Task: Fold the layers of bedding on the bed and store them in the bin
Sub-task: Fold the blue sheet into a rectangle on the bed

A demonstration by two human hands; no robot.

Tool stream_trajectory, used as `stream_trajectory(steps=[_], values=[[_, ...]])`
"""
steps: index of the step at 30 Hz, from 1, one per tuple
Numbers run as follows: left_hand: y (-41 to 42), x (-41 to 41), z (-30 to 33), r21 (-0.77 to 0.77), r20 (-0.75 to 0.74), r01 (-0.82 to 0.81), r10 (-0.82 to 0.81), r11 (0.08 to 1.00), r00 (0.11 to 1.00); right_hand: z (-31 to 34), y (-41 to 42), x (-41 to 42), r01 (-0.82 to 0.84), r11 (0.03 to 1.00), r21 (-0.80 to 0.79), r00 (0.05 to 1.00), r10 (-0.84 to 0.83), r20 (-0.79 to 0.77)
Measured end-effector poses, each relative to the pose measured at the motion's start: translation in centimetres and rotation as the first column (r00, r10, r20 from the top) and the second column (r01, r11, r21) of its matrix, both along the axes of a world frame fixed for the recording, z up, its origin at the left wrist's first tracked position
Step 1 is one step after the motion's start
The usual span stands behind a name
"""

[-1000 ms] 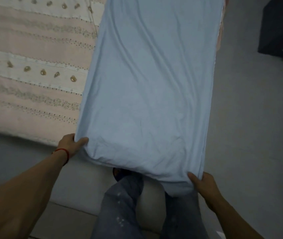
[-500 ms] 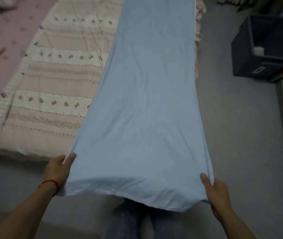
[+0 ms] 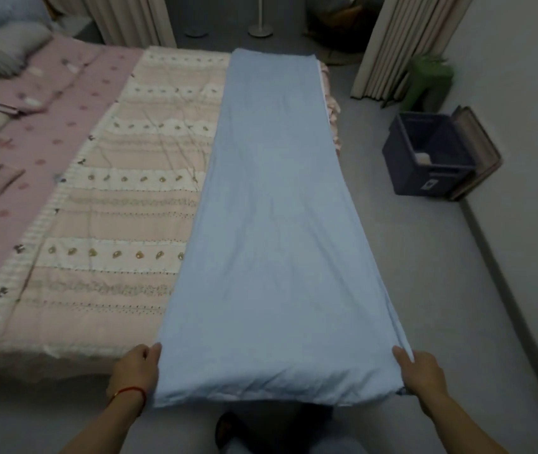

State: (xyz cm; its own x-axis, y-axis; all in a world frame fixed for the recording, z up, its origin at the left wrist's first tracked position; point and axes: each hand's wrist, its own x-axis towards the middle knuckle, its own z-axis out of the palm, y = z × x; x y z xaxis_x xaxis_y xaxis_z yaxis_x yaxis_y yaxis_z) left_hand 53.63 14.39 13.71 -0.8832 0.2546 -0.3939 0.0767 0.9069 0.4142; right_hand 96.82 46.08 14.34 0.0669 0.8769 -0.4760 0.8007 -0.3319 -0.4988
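Head view: a blue sheet (image 3: 274,224), already narrowed to a long strip, runs along the right edge of the bed (image 3: 5,350) from its far end to the near end, where it overhangs; the left hand (image 3: 136,371) grips its near left corner, fingers curled over the hem; the right hand (image 3: 420,376) grips the near right corner, thumb on top, the cloth taut between them.

Progress, as a judgement: early; the sheet seems folded lengthwise but must be folded end to end several times before it fits the bin (image 3: 431,155); beneath it a patterned quilt (image 3: 130,208) lies spread flat and unfolded, and beyond that a pink sheet (image 3: 48,126) covers the mattress; nothing of the bedding is in the bin yet, though a small pale object sits inside it.

Around: pillows (image 3: 2,50) at the far left corner of the bed; curtains (image 3: 402,44) and a green stool (image 3: 428,80) behind the bin; a flat board (image 3: 480,149) leans at the bin's right side; the floor between bed and bin looks passable.
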Motion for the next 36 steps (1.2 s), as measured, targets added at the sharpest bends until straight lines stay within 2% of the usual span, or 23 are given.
stream_trajectory(steps=[3, 7, 11, 15, 19, 23, 30, 36], values=[[-0.7, -0.1, -0.4, -0.014, 0.065, 0.031, -0.030, 0.999, 0.997, -0.1, -0.2, 0.0, -0.004, 0.998, -0.061, 0.999, 0.007, 0.051], [-1.0, -0.2, 0.1, 0.085, 0.102, -0.002, -0.007, 0.996, 0.995, 0.6, -0.3, -0.3, -0.001, 0.999, -0.039, 0.999, 0.003, 0.044], [-1.5, -0.7, 0.8, 0.210, 0.154, -0.024, -0.009, 0.977, 0.988, 1.2, -1.4, 0.0, 0.028, 0.999, -0.033, 0.999, -0.028, -0.014], [-1.9, -0.9, 0.3, 0.214, 0.231, -0.033, -0.018, 0.976, 0.973, 1.6, -2.5, -0.2, 0.077, 0.997, -0.012, 0.995, -0.078, -0.068], [-1.7, -0.2, 1.1, 0.231, 0.204, -0.060, 0.012, 0.971, 0.979, 1.6, -2.7, -0.6, 0.207, 0.978, -0.002, 0.966, -0.205, -0.160], [-1.9, -0.2, 0.8, 0.199, 0.208, -0.130, 0.087, 0.971, 0.974, 1.3, -2.6, -0.8, 0.279, 0.960, -0.023, 0.942, -0.279, -0.184], [-0.6, -1.3, -0.6, 0.075, 0.278, -0.214, 0.185, 0.974, 0.943, -2.1, -1.3, -0.4, 0.362, 0.914, -0.184, 0.878, -0.401, -0.263], [2.9, -2.2, 1.7, 0.053, 0.321, -0.178, 0.152, 0.983, 0.935, -2.4, 2.4, -2.6, 0.338, 0.909, -0.243, 0.850, -0.405, -0.336]])
